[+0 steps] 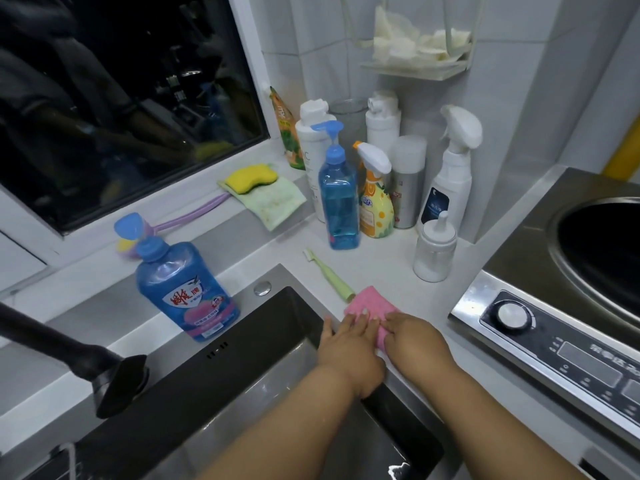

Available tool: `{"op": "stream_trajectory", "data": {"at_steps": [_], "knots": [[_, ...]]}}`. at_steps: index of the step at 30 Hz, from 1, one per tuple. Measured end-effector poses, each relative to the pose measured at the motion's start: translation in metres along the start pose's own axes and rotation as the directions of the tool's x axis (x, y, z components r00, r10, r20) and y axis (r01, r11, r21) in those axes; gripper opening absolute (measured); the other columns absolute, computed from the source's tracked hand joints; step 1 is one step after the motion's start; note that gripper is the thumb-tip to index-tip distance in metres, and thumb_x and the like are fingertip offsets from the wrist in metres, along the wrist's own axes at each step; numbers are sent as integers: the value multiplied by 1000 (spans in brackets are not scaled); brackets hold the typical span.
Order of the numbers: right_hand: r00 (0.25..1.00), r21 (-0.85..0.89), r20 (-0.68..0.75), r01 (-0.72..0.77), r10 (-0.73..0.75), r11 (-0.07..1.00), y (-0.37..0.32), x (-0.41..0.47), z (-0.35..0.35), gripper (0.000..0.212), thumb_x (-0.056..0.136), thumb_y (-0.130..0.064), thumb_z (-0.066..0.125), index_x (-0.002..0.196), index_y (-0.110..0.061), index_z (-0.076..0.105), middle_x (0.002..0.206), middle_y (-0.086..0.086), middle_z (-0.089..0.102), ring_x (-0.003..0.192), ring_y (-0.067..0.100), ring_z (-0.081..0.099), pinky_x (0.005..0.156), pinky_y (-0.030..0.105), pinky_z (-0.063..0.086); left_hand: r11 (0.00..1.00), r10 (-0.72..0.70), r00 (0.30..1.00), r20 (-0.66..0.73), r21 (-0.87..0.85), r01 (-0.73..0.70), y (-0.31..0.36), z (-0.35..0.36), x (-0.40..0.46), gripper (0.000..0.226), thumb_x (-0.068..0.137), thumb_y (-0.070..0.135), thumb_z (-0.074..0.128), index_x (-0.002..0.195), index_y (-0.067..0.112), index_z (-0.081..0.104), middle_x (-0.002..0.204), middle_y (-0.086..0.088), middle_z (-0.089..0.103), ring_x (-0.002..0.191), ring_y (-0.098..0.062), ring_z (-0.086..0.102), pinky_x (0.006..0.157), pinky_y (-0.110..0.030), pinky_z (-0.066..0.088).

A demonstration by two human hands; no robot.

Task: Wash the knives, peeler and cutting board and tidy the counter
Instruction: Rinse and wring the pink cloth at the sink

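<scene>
Both hands lie on a pink cloth (372, 311) spread on the white counter (391, 268) just right of the sink (277, 386). The left hand (349, 344) rests with straight fingers flat across the cloth's near-left part, its thumb reaching over the sink rim; the right hand (414, 337) presses the cloth's right edge with fingers bent down onto it, holding it down and not lifting it.

The step looks like wiping or folding the cloth as part of tidying the counter. To do it well, the person should keep even pressure through flat fingers, draw the cloth toward the sink edge so any water runs in, and steer clear of the green toothbrush (330, 277) touching its far corner.

The cloth is soft, napped and roughly square. The counter is smooth and matt; the sink is brushed steel with straight walls. A blue dish soap bottle (187, 292) of clear plastic stands at the far-left sink rim.

No knives, peeler or cutting board show here.
</scene>
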State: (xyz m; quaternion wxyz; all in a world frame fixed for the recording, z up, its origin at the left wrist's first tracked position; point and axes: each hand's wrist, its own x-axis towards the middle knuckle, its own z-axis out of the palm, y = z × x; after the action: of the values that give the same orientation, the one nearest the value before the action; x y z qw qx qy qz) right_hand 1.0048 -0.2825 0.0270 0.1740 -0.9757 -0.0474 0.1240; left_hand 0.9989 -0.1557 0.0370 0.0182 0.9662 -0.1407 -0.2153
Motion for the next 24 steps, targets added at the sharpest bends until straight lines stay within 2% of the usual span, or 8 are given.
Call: {"op": "stream_trajectory", "data": {"at_steps": [4, 9, 13, 14, 16, 18, 21, 24], "knots": [[999, -93, -28, -35, 33, 995, -3, 4, -1, 37, 100, -21, 33, 130, -12, 53, 135, 5, 53, 120, 22, 51, 98, 27, 41, 999, -1, 999, 48, 33, -1, 2, -7, 2, 66, 97, 36, 32, 155, 27, 1, 162, 6, -4, 149, -17, -4, 116, -52, -13], [997, -118, 1, -74, 75, 990, -13, 6, -3, 35, 101, -19, 34, 127, -10, 54, 132, 6, 55, 119, 21, 52, 97, 27, 38, 998, 16, 997, 70, -59, -12, -4, -16, -3, 67, 96, 30, 39, 155, 27, 7, 162, 5, 1, 149, -16, 1, 116, -51, -10], [980, -1, 2, -199, 199, 980, -21, 4, -5, 22, 95, -23, 42, 99, -14, 61, 109, 9, 65, 95, 25, 60, 76, 31, 45, 978, -5, 999, -41, -208, -4, -19, -17, -20, 60, 94, 25, 45, 151, 25, 24, 157, 0, 25, 146, -21, 18, 118, -50, 2], [973, 25, 14, -233, 232, 972, -22, 6, -5, 19, 92, -23, 43, 95, -14, 60, 108, 9, 65, 95, 27, 60, 75, 32, 45, 973, -25, 997, -71, -230, 8, -24, -16, -24, 57, 94, 25, 45, 149, 24, 29, 153, -1, 33, 143, -22, 25, 118, -50, 6], [945, 43, 120, -313, 306, 949, -26, 10, -2, 25, 90, -23, 44, 106, -13, 61, 118, 9, 60, 112, 29, 56, 93, 38, 46, 960, -88, 992, -93, -275, 59, -35, -14, -34, 53, 94, 27, 47, 145, 23, 36, 146, -3, 43, 137, -25, 36, 118, -48, 14], [914, 78, 219, -365, 341, 928, -32, 10, -3, 28, 90, -23, 42, 112, -16, 58, 122, 5, 55, 120, 26, 49, 106, 38, 37, 924, -156, 984, -82, -365, 116, -47, -14, -49, 50, 93, 28, 49, 142, 22, 41, 140, -6, 49, 130, -27, 45, 115, -46, 26], [894, 26, 220, -406, 391, 913, -37, 4, -5, 33, 86, -20, 45, 117, -18, 57, 128, 5, 54, 120, 25, 50, 108, 39, 35, 861, -239, 965, -106, -482, 160, -64, -17, -75, 47, 93, 27, 50, 139, 21, 44, 135, -6, 53, 123, -25, 51, 107, -39, 39], [926, 80, 152, -360, 346, 929, -47, 3, -11, 20, 83, -25, 45, 95, -15, 57, 105, 9, 58, 104, 31, 56, 99, 44, 43, 807, -309, 927, -214, -574, 137, -82, -23, -116, 43, 94, 26, 52, 137, 23, 47, 132, -2, 56, 120, -18, 54, 103, -32, 43]]}}
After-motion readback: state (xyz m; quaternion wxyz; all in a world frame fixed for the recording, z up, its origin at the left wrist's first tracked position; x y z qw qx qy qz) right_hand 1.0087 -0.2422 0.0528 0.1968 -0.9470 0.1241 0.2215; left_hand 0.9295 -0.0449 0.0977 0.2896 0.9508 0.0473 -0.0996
